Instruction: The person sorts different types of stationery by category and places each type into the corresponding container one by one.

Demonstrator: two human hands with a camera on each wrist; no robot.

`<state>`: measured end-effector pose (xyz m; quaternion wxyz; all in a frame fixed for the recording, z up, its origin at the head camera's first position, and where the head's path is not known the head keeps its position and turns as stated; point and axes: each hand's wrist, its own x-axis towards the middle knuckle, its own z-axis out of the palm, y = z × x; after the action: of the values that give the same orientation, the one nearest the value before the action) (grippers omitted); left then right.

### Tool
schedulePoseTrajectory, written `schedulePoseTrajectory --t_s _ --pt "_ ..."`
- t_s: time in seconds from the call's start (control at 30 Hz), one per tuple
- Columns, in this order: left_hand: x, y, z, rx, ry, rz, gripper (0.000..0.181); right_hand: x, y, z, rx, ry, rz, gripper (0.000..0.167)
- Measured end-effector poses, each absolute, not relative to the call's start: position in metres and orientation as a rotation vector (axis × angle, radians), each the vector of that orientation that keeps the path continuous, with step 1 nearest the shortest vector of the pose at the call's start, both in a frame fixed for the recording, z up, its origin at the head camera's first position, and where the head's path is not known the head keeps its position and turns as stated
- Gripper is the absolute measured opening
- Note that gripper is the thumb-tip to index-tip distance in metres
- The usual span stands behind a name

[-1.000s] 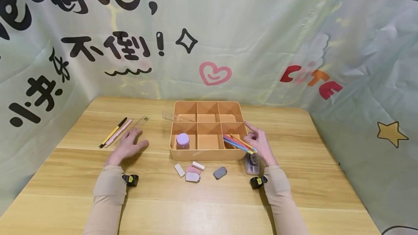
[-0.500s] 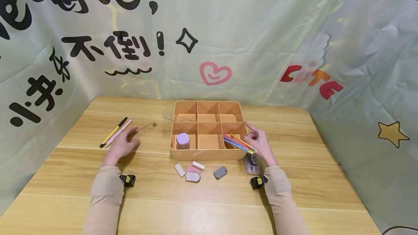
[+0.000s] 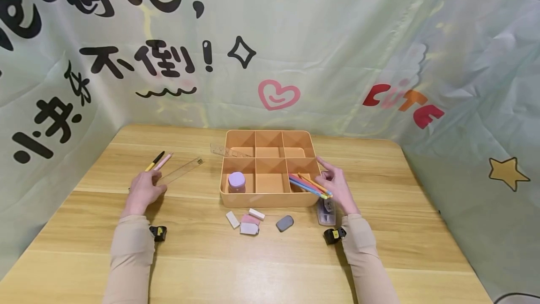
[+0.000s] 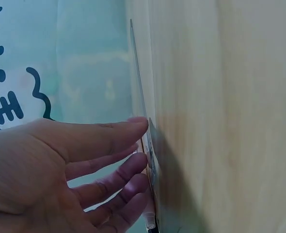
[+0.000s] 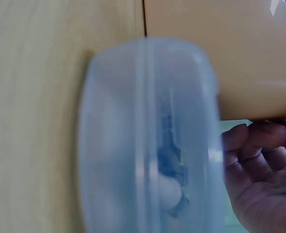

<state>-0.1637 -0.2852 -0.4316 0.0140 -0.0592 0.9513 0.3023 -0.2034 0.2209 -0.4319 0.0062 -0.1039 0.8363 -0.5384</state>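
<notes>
My left hand (image 3: 143, 191) lies low over the near ends of a yellow-and-black pen (image 3: 154, 161) and a pink pen (image 3: 163, 161), partly hiding both. Beside its fingertips a clear ruler (image 3: 181, 171) slants across the table. Loosely bent fingers (image 4: 133, 165) appear close to the ruler's edge in the left wrist view; contact with the pens is hidden. My right hand (image 3: 335, 186) rests against the right side of an orange divided box (image 3: 270, 200), index finger along the wall. Several colored pencils (image 3: 310, 186) lean out of its front right compartment, near the thumb.
A purple-lidded jar (image 3: 236, 182) stands in the front left compartment. Another clear ruler (image 3: 228, 150) sticks out over the box's left wall. Several erasers (image 3: 249, 229) and a grey eraser-like piece (image 3: 284, 223) lie in front. A translucent case (image 5: 148, 145) sits below my right hand.
My left hand has moved left and toward me, off the ruler and over the pens. The ruler first slid right, then stayed, and more of it shows. My right hand keeps its place.
</notes>
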Motion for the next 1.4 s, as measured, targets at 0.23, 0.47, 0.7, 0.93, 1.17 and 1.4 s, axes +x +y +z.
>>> schedulePoseTrajectory --t_s 0.23,0.47,0.7,0.93,1.17,1.4 --pt "-0.1618 -0.2867 -0.4308 -0.253 2.926 0.958 0.041 -0.2036 0.2204 -0.4323 -0.317 2.639 -1.685 0.066" --pt "-0.1604 -0.2881 -0.4306 -0.281 2.925 0.999 0.037 -0.2027 0.2199 -0.4329 -0.313 2.633 -1.686 0.066" --pt "-0.16 -0.289 -0.4317 -0.274 2.928 1.003 0.034 -0.203 0.2215 -0.4322 -0.335 2.641 -1.67 0.066" --pt "-0.1606 -0.289 -0.4321 -0.281 2.905 0.996 0.033 -0.2009 0.2204 -0.4299 -0.317 2.63 -1.681 0.066" --pt "-0.1617 -0.2892 -0.4322 -0.319 2.893 0.997 0.034 -0.2029 0.2205 -0.4313 -0.325 2.641 -1.672 0.066" --pt "-0.161 -0.2877 -0.432 -0.296 2.913 1.0 0.03 -0.2046 0.2202 -0.4327 -0.318 2.66 -1.664 0.065"
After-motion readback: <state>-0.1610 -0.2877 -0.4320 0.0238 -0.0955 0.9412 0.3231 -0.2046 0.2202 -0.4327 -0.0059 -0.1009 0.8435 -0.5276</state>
